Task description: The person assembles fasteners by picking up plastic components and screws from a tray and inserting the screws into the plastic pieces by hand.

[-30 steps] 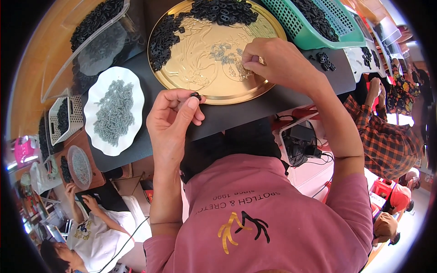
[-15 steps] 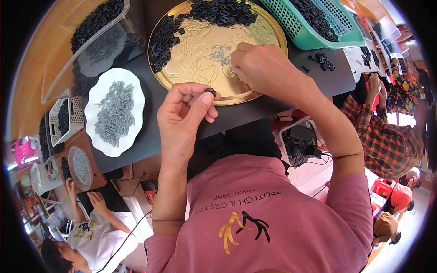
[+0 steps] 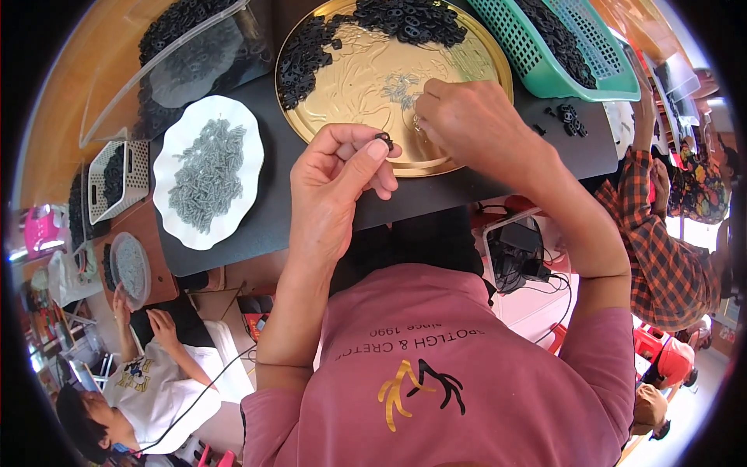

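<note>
Between the thumb and fingers of my left hand point(image 3: 331, 179) is a small black plastic piece point(image 3: 384, 141), held just past the near rim of a round gold tray point(image 3: 354, 86). My right hand point(image 3: 482, 128) is over the tray's right side, its fingertips drawn together low by the surface; what they pinch, if anything, is hidden. Beside those fingers lies a little heap of small metal springs point(image 3: 401, 91). Black plastic pieces point(image 3: 408, 22) are piled along the tray's far and left edges. To the left, a scalloped white dish point(image 3: 165, 191) holds many more springs point(image 3: 206, 175).
A green basket point(image 3: 525, 54) of black parts stands at the far right, with loose black pieces point(image 3: 572, 121) near it. At the far left is a clear bin point(image 3: 117, 101) of black parts. Co-workers sit at left point(image 3: 167, 389) and right point(image 3: 673, 241). Cables point(image 3: 517, 253) lie below the table.
The whole view has shifted, so the table and tray sit slightly farther right. Both my hands keep nearly the same pose. The co-worker in the checked shirt has stretched an arm forward.
</note>
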### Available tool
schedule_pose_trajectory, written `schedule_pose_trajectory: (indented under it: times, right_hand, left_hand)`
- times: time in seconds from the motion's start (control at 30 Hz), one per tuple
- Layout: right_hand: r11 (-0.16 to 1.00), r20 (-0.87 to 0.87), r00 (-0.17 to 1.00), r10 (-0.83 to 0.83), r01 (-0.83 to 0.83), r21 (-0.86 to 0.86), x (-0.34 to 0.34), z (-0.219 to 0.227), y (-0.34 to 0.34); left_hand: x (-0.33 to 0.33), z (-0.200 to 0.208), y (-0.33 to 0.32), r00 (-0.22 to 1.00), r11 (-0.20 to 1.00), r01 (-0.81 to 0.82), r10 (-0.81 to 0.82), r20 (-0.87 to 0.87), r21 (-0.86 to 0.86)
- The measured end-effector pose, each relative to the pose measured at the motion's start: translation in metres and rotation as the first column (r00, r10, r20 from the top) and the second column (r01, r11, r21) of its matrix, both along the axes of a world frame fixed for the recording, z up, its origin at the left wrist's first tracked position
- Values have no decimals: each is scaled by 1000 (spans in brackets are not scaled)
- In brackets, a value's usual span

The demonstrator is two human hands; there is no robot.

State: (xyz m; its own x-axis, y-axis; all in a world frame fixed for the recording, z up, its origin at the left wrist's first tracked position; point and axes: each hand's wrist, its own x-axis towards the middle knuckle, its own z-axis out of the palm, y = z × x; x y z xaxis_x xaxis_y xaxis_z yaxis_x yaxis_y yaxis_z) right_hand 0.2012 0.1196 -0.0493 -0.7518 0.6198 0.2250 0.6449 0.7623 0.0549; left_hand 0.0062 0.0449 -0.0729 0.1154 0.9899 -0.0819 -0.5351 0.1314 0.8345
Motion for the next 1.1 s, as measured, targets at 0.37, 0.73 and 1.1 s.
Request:
schedule_pose_trajectory:
  times: [0.37,0.73,1.1]
  right_hand:
    - [992,-73,995,-67,58,-113,2,1,6]
    - [959,-234,953,-192,132,-250,26,12,4]
    - [964,-259,960,-106,35,-264,24,5,1]
  left_hand:
    - [-1,-2,2,985,995,61,-48,167,-73]
    - [-16,-1,1,991,997,-36,45,127,-73]
    - [-18,-5,6,993,996,-40,48,104,-77]
